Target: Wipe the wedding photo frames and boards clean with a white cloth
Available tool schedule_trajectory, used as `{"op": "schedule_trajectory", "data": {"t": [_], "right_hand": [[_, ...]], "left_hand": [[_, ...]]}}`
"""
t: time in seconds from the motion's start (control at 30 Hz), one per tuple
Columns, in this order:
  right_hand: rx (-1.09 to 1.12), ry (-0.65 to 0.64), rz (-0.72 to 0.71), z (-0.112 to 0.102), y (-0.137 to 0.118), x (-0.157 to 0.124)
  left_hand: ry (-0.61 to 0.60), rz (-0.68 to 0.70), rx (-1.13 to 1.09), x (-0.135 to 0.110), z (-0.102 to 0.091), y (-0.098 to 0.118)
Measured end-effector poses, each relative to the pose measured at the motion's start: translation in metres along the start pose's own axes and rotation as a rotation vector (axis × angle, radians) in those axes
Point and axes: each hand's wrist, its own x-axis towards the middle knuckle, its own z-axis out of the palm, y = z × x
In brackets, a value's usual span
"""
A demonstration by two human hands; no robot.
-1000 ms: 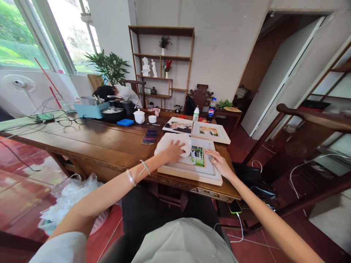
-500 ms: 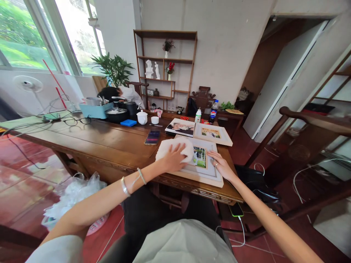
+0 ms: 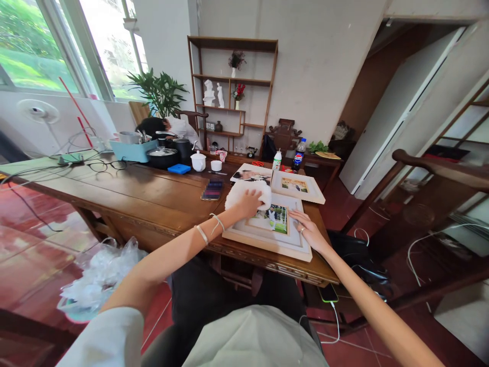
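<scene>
Big dark-brown wooden table (image 3: 160, 199), with a pale rectangular wooden picture frame (image 3: 267, 244) lying near its edge, far-left corner hidden by a fluffy white cloth (image 3: 237, 195). Cloth's directly under the left hand (image 3: 252, 202); tbh can't tell if it's gripped. Right hand (image 3: 308, 230) lies flat, fingers stretched, on the frame's right side.

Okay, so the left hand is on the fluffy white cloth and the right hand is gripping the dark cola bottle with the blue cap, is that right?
Not quite: the head view shows the right hand resting on the right side of the pale rectangular picture frame, while the bottle stands farther back. The left hand is on the cloth, as you said.
</scene>
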Motion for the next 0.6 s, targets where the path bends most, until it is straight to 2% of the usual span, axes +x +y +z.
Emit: {"op": "schedule_trajectory", "data": {"t": [0.1,0.2,0.3,0.37,0.47,0.6], "right_hand": [[-0.01,0.004,0.002,0.001,-0.001,0.0],[-0.023,0.006,-0.001,0.001,-0.002,0.0],[-0.022,0.013,-0.007,0.001,-0.001,0.0],[-0.02,0.012,-0.013,0.0,-0.001,0.0],[-0.02,0.01,-0.018,0.0,0.0,0.0],[-0.018,0.005,-0.025,0.0,0.0,0.0]], "left_hand": [[-0.102,0.062,0.025,-0.029,-0.017,0.017],[-0.171,0.157,-0.01,-0.07,-0.039,0.04],[-0.144,0.232,-0.058,-0.109,-0.059,0.066],[-0.125,0.269,-0.092,-0.123,-0.066,0.08],[-0.113,0.269,-0.145,-0.119,-0.063,0.085],[-0.083,0.137,-0.157,-0.076,-0.038,0.061]]}}
